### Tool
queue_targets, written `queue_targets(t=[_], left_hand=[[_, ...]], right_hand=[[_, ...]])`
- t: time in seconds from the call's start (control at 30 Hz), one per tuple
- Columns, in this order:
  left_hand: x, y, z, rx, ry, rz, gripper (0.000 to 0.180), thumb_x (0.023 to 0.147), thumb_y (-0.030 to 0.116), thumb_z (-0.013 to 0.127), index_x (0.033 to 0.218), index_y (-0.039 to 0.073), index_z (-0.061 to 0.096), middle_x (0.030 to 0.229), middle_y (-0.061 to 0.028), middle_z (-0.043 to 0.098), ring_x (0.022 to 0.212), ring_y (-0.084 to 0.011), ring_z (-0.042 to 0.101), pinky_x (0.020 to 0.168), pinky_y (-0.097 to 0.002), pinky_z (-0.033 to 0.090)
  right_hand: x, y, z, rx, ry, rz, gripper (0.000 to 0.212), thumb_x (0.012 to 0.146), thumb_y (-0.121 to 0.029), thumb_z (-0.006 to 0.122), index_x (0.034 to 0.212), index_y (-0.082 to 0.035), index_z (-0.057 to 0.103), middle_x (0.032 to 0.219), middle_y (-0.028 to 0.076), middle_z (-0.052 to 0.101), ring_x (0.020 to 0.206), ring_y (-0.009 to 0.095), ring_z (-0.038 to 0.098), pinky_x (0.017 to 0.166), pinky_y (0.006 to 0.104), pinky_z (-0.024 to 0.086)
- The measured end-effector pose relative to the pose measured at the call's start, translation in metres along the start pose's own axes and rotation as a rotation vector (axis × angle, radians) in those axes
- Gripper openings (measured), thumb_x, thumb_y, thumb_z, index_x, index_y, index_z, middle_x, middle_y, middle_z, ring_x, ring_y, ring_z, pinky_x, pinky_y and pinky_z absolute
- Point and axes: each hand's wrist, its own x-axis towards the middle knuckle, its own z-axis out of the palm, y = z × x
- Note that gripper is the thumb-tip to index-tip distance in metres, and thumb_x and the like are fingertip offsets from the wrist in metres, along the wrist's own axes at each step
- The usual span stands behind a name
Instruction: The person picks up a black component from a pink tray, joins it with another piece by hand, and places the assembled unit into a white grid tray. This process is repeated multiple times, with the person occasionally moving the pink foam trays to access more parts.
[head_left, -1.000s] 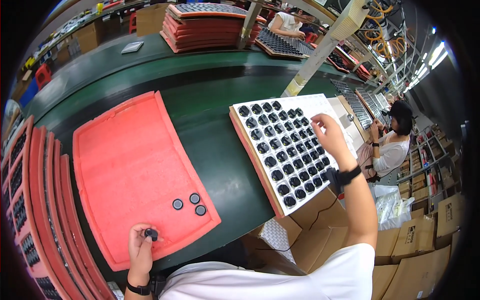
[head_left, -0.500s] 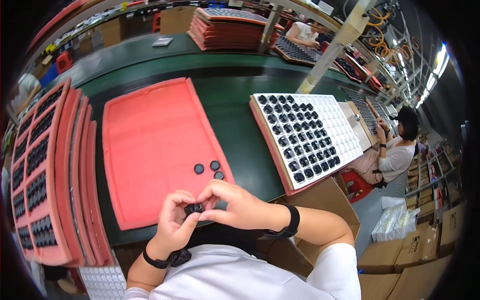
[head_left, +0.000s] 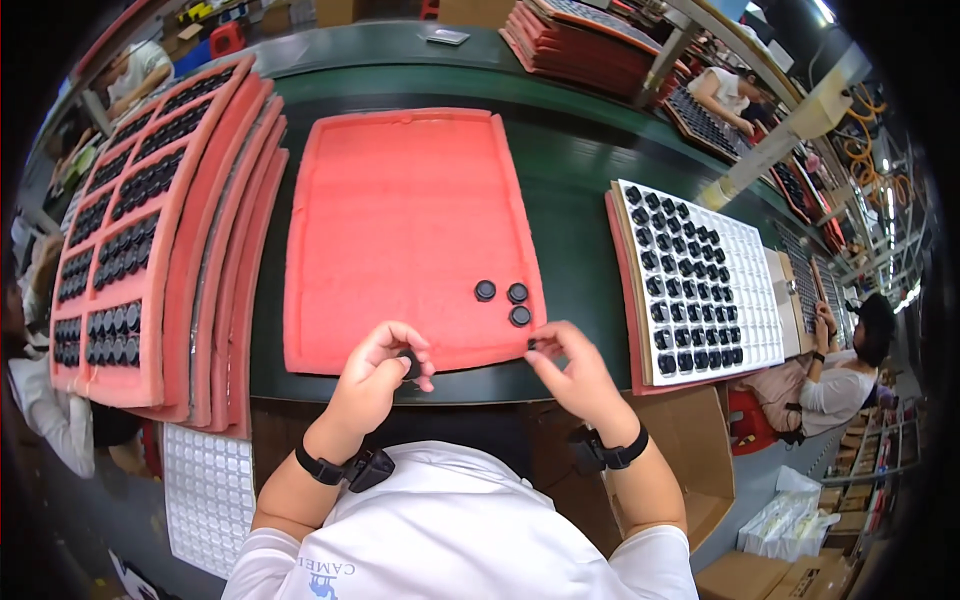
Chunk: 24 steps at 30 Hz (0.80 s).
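Note:
My left hand [head_left: 378, 372] is closed on a black round part [head_left: 410, 363] just in front of the near edge of a pink foam tray [head_left: 400, 220]. To its right, my right hand [head_left: 577, 375] pinches a smaller black piece [head_left: 532, 344] by the tray's near right corner. The fingers hide most of both pieces, so their exact kind is unclear. Three black round parts [head_left: 485, 291] resemble caps and lie together on the foam near its right edge.
At right, a white compartment tray [head_left: 755, 290] is partly filled with black parts. Stacked pink foam trays [head_left: 155, 330] with black parts stand at left. An open cardboard box [head_left: 690, 450] sits below the green table [head_left: 575, 230]. A co-worker [head_left: 850, 370] sits at far right.
My hands were together around one black part; they have moved apart, each with a black piece. The whole view has swung, shifting the scene rightward. The three parts on the foam remain.

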Motion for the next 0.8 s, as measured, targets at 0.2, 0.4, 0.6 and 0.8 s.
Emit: queue_targets(t=[0.2,0.4,0.6,0.8], left_hand=[[-0.003,0.0,-0.01,0.035,0.09,0.011,0.018,0.083,-0.004,0.039,0.095,0.0,0.052,0.08,-0.0047,0.052,0.064,-0.0107,0.05,0.059,-0.0222,0.042],[-0.001,0.002,-0.005,0.118,0.122,-0.053,0.013,0.087,0.001,0.045,0.096,0.001,0.054,0.081,-0.0028,0.053,0.066,-0.0077,0.047,0.059,-0.0212,0.041],[0.014,0.009,0.016,0.335,-0.062,0.022,0.022,0.09,0.013,0.054,0.108,0.0,0.053,0.086,-0.0016,0.054,0.078,-0.0075,0.049,0.071,-0.0222,0.042],[0.019,0.011,0.01,0.122,-0.106,-0.142,0.029,0.088,0.013,0.058,0.112,-0.002,0.051,0.09,-0.0018,0.054,0.083,-0.0087,0.049,0.077,-0.0235,0.041]], right_hand=[[0.042,0.009,-0.002,-0.534,0.123,-0.258,0.018,0.077,-0.004,0.064,0.093,-0.001,0.058,0.08,0.009,0.054,0.073,0.022,0.055,0.067,0.03,0.045],[0.047,0.011,0.006,-0.681,0.05,-0.382,0.02,0.075,-0.003,0.066,0.093,-0.001,0.057,0.081,0.009,0.055,0.07,0.023,0.054,0.064,0.0317,0.045],[0.037,-0.035,0.024,0.019,-0.035,-0.432,0.025,0.074,-0.006,0.067,0.095,0.0,0.055,0.083,0.011,0.057,0.068,0.025,0.054,0.062,0.0344,0.045],[0.051,-0.032,0.043,-0.029,-0.023,-0.644,0.027,0.074,-0.006,0.066,0.098,-0.001,0.055,0.081,0.011,0.056,0.067,0.023,0.054,0.06,0.0328,0.043]])
